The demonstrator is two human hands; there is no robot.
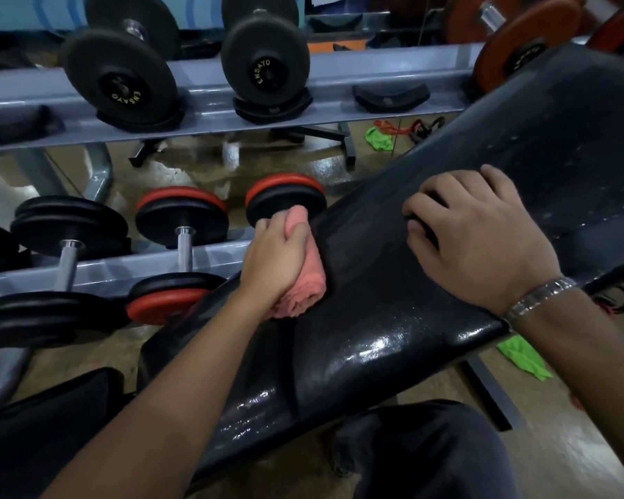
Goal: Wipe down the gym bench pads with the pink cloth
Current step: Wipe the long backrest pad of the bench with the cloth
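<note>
Wiping of the bench pad (393, 318) is the step in hand, judging by how things lie; the left hand (272, 259) grips the pink cloth (305, 288), fingers and thumb curled round it where it is bunched into a thick roll; the cloth sits against the left edge of the black pad, about midway along its visible length, touching the vinyl. The right hand (476, 239) rests palm down on the pad farther up and to the right, fingers loosely bent and a little apart, holding nothing; it seems to be bracing the pad or the person's weight. A metal wristwatch (537, 295) shows on that wrist.

The pad surface shines with wet streaks near its lower right corner and along the nearer stretch, which suggests those parts have been covered; the upper part beyond the right hand looks duller and speckled, so I judge the job partly done, though how far I cannot say.

The next move probably calls for firm downward pressure on the cloth and a stroke across the pad; the right hand lies in that path and would need to lift or shift for the upper part to be reached.

Behind the pad stands a dumbbell rack (357, 75) with dumbbells (182, 217); a green cloth (523, 358) lies on the floor.
</note>
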